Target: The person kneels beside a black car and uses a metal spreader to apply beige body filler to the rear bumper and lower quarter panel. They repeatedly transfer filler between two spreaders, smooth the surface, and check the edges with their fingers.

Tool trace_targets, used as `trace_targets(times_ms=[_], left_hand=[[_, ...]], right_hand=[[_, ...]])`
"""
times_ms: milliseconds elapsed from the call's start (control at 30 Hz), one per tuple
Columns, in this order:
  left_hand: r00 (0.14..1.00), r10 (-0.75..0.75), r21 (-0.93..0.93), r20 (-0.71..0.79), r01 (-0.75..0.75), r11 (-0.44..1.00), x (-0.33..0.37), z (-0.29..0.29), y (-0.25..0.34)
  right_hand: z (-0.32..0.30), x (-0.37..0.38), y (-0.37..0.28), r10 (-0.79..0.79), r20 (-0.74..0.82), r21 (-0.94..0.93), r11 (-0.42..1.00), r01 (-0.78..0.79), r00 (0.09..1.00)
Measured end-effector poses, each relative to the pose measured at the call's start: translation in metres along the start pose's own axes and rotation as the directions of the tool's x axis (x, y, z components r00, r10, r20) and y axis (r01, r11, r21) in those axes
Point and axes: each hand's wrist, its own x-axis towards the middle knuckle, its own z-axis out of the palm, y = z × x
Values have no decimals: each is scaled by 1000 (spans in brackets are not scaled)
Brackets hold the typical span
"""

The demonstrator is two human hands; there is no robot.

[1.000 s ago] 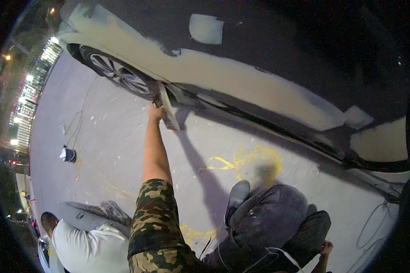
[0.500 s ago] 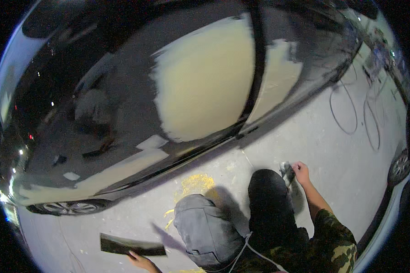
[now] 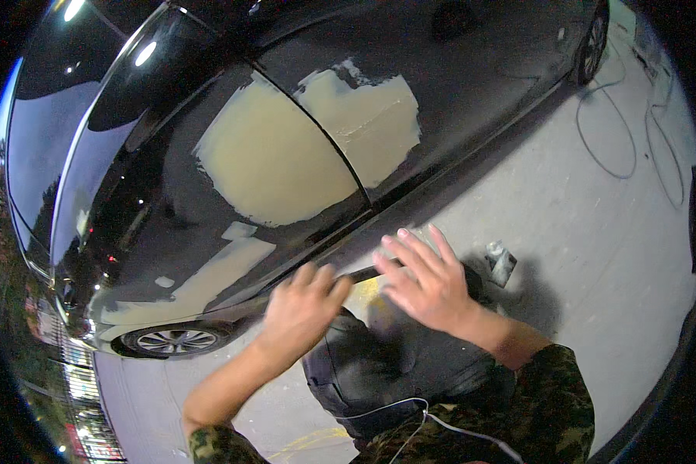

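Observation:
My left hand (image 3: 301, 305) is curled, a little blurred, around one end of a long dark flat strip (image 3: 366, 273). Seen nearly edge-on, the strip runs from that hand toward the right one; most of it is hidden. My right hand (image 3: 431, 282) has its fingers spread, beside the strip's other end; I cannot tell whether it touches it. Beyond both hands is a black car door panel (image 3: 170, 224) with a large pale-yellow filler patch (image 3: 274, 155). A second filler patch (image 3: 375, 127) lies across the door gap. On the floor, right of my knee, rests a crumpled silver-and-dark packet (image 3: 501, 263).
The car's wheel (image 3: 176, 340) stands at lower left, below a strip of pale filler (image 3: 224, 271). A looped hose (image 3: 607, 131) lies on the grey floor (image 3: 595, 309) at the right. A white cable (image 3: 472, 433) hangs across my lap.
My left hand has risen with the strip from the lower left to the middle. My right hand has let go of the packet and moved left to the strip. The view has shifted.

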Motion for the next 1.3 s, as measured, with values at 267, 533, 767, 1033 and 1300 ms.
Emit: trace_targets(times_ms=[267,533,767,1033,1300], left_hand=[[946,271,491,176,-323,809,129,-31,19],[933,356,772,-46,-193,605,203,-54,-15],[921,382,840,-75,-148,522,241,-49,-12],[892,429,829,-141,-130,544,258,-49,-26],[912,395,831,-110,-134,540,272,-41,-35]], right_hand=[[52,-25,63,503,-284,362,845,-395,816],[136,40,87,648,-556,448,761,-469,520],[156,73,106,671,-644,547,740,-391,367],[167,84,123,706,-629,490,685,-539,326],[165,89,128,754,-570,526,641,-560,328]])
